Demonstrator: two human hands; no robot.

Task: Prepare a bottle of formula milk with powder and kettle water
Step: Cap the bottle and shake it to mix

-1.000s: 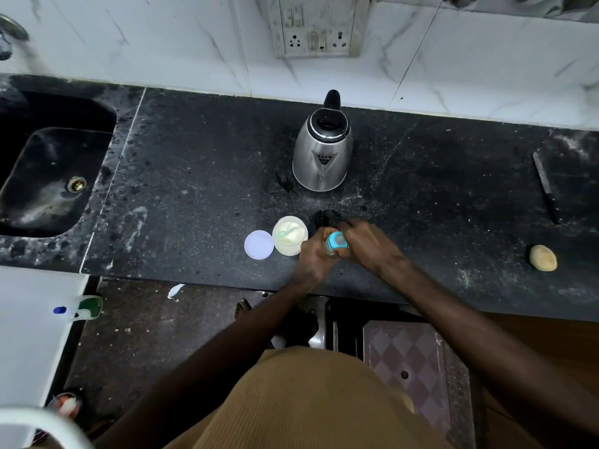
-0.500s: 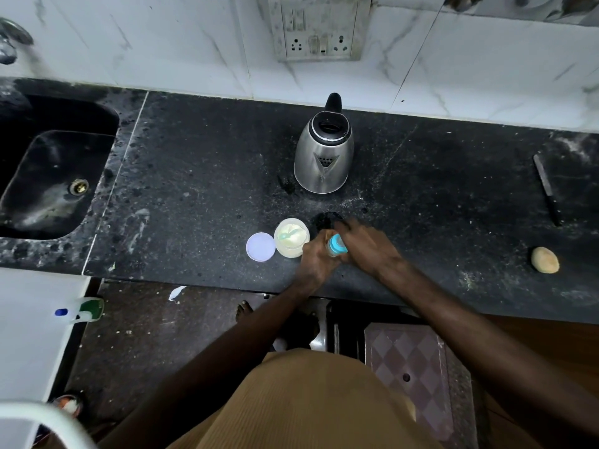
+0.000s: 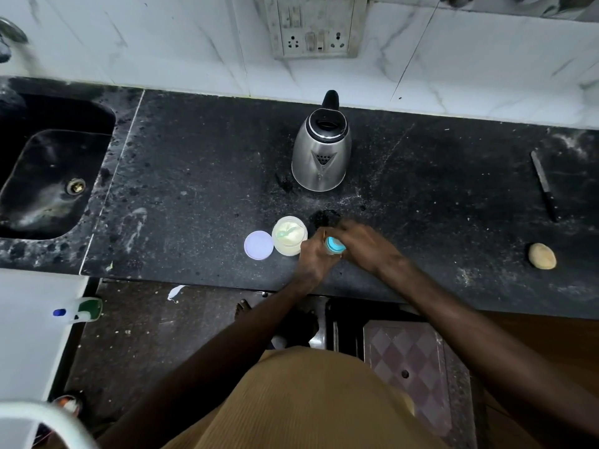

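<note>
A baby bottle with a light blue cap (image 3: 334, 245) stands near the front of the black counter (image 3: 194, 176). My left hand (image 3: 313, 258) grips the bottle's body from the left. My right hand (image 3: 363, 243) curls over the blue cap from the right. Most of the bottle is hidden by both hands. Just to the left sits an open jar of pale formula powder (image 3: 289, 235) with a green scoop lying in it, and its round white lid (image 3: 258, 245) lies flat beside it. A steel kettle (image 3: 321, 147) stands behind, spout toward me.
A black sink (image 3: 48, 176) lies at the far left. A knife (image 3: 545, 186) and a tan potato-like lump (image 3: 542, 256) are at the right end. A wall socket (image 3: 314, 27) is above the kettle. A spray bottle (image 3: 79, 311) lies low at the left.
Both hands have stayed on the bottle; the right hand has shifted slightly around the blue cap. The jar, lid and kettle have not moved.
</note>
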